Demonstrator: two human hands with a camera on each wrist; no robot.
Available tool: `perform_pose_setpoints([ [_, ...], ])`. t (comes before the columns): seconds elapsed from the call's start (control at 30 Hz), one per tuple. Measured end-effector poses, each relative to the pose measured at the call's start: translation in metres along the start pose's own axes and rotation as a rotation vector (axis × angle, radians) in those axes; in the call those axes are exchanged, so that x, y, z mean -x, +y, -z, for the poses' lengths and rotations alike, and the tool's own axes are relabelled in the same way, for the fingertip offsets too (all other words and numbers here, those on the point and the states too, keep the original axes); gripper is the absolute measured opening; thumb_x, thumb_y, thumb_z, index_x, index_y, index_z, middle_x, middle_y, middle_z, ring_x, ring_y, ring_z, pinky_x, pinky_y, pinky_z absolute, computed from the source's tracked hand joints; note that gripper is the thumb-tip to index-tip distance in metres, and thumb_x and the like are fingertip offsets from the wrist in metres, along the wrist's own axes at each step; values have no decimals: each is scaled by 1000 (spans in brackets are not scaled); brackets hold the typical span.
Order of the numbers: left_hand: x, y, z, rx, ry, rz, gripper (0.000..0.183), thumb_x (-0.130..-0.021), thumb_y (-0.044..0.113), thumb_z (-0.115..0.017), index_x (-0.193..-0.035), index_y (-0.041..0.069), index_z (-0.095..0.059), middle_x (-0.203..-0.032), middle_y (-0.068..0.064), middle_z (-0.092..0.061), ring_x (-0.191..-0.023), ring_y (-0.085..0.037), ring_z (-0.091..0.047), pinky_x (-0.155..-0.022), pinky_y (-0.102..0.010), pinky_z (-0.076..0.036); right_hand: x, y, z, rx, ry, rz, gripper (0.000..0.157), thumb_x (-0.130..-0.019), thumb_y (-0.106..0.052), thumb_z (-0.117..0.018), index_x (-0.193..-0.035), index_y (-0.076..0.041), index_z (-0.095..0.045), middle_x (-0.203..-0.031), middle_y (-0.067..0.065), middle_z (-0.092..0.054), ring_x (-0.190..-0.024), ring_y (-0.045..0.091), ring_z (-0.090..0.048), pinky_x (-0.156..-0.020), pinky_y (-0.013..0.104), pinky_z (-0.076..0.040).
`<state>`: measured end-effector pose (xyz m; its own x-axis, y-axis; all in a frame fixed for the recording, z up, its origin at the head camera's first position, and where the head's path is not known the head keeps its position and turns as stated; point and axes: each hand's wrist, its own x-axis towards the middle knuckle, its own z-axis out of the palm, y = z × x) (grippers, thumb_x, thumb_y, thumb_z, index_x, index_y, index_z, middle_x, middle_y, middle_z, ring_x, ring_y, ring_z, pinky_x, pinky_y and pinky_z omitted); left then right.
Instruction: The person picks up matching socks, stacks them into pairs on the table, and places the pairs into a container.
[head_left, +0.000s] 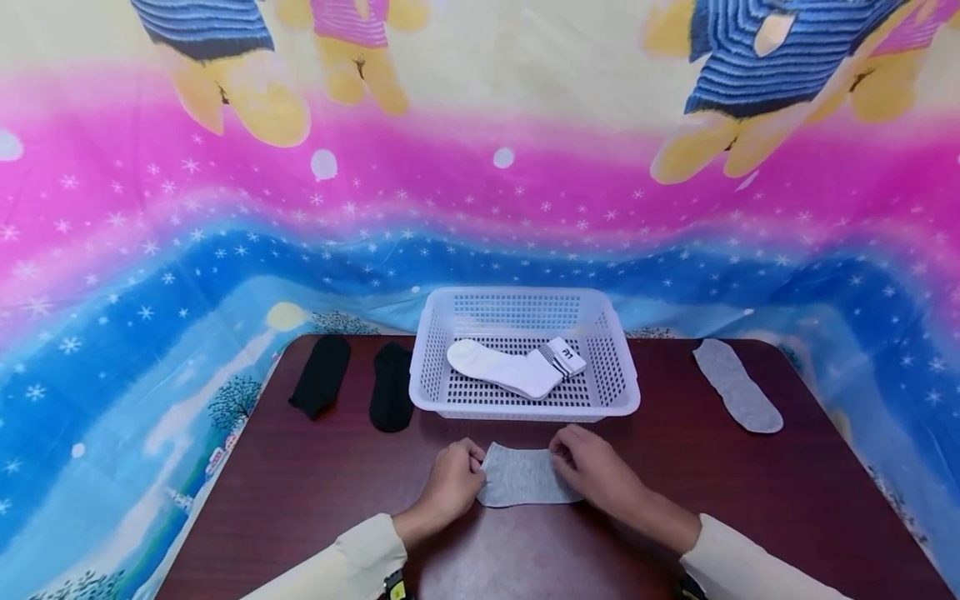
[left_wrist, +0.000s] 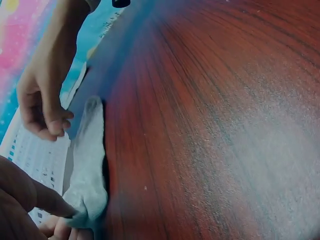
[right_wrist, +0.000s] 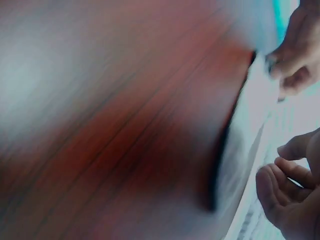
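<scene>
A light grey sock point(head_left: 525, 479) lies crosswise on the table in front of the basket. At its left end my left hand point(head_left: 450, 479) pinches the fabric between thumb and fingers, which bunches there in the left wrist view point(left_wrist: 87, 207). My right hand point(head_left: 600, 471) hovers by the sock's other end. Its fingers are loosely bent with nothing between them, and the right wrist view shows this hand point(right_wrist: 292, 195) apart from the sock point(right_wrist: 245, 120), which is blurred there.
Behind the sock stands a white perforated basket point(head_left: 525, 412) holding white socks point(head_left: 502, 367) with black stripes. Two black socks point(head_left: 322, 375) point(head_left: 392, 387) lie left of it. Another grey sock point(head_left: 738, 387) is at the far right. A printed cloth point(head_left: 480, 208) hangs behind the table point(head_left: 300, 517).
</scene>
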<state>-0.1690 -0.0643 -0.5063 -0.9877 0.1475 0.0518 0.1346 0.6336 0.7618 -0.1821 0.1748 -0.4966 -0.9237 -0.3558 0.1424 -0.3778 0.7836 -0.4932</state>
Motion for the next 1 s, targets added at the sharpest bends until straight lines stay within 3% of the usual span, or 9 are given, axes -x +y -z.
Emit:
perform_pose_setpoints([
  [0.13,1,6,-3,23,47,-47,18,-69,-4,-61,-84,4,-65,-73,-2,-59,-65,-5,-51,-58,-18,-43,-7,-20,-6,-318,-72,-131,6,-87,-15,-69,-89,-11,-65,-76,-3,-62,-67,8,-59,-61,23,-51],
  [0.3,1,15,-10,114,32,-64,19,-71,-5,-59,-85,5,-65,-78,-6,-57,-64,-5,-52,-51,-18,-46,-17,-39,-9,-840,-163,-433,26,-92,-19,-63,-100,4,-57,-86,14,-66,-73,20,-66,-70,35,-58],
  [0.43,3,22,-12,168,4,-49,18,-73,-7,-60,-86,4,-66,-78,-7,-57,-63,-2,-50,-49,-19,-48,-19,-43,-14,-1087,-191,-601,34,-92,-25,-63,-105,5,-50,-88,10,-60,-75,15,-64,-74,31,-58],
  [0.67,3,25,-18,179,-18,-43,17,-73,-7,-63,-85,5,-67,-78,-4,-57,-65,-1,-52,-56,-17,-48,-16,-37,-23,-1242,-236,-683,32,-94,-21,-60,-109,5,-50,-86,8,-59,-75,12,-64,-76,27,-57],
  [1.0,5,30,-21,193,-39,-66,14,-77,-4,-63,-86,5,-68,-79,-2,-58,-70,-6,-55,-62,-15,-47,-15,-35,-23,-1199,-173,-677,23,-91,-4,-49,-110,10,-47,-87,11,-60,-77,15,-66,-76,29,-57],
])
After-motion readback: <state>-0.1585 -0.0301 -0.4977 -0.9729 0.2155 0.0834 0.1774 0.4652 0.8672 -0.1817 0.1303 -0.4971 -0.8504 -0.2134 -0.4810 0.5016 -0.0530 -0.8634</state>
